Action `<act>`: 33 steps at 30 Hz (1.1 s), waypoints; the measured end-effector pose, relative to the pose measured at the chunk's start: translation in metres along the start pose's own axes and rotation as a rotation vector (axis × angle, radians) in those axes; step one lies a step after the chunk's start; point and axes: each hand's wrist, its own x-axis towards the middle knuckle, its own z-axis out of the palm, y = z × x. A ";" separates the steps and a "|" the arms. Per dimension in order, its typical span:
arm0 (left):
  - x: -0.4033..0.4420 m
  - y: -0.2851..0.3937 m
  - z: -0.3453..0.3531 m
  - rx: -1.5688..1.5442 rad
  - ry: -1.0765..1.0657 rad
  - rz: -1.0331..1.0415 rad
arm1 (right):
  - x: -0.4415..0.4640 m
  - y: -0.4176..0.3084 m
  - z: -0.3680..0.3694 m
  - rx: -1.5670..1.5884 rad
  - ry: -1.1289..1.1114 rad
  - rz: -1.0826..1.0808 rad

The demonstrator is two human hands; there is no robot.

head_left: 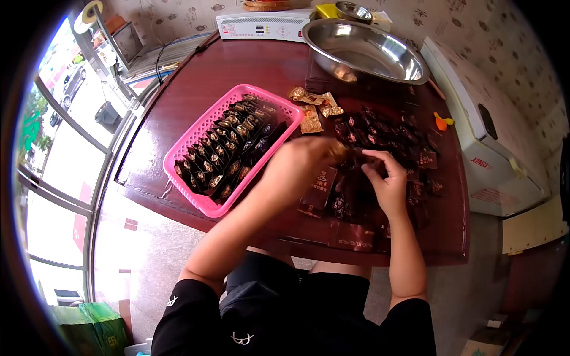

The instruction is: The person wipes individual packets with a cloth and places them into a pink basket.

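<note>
My left hand (304, 157) is blurred and reaches over the table, its fingers closed around a small gold-coloured thing (338, 152) whose kind I cannot make out. Thumb and forefinger of my right hand (388, 181) pinch the edge of a dark packet (355, 160) between the two hands. Around and below them lie many dark printed packets (319, 188), some flat and some filled. Left of my left hand is a pink plastic basket (172, 168) with rows of dark packets (221, 147) standing in it. Gold wrapped pieces (311, 120) lie beside its right end.
At the back of the dark red table (178, 89) stand a large steel basin (338, 59) and a white appliance (261, 28). A white chest freezer (493, 142) borders the right side. An orange and yellow object (442, 121) lies near the right edge. Windows run along the left.
</note>
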 end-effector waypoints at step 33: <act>0.010 -0.130 -0.014 0.641 -0.139 0.103 | -0.003 -0.004 0.009 -0.050 -0.024 -0.046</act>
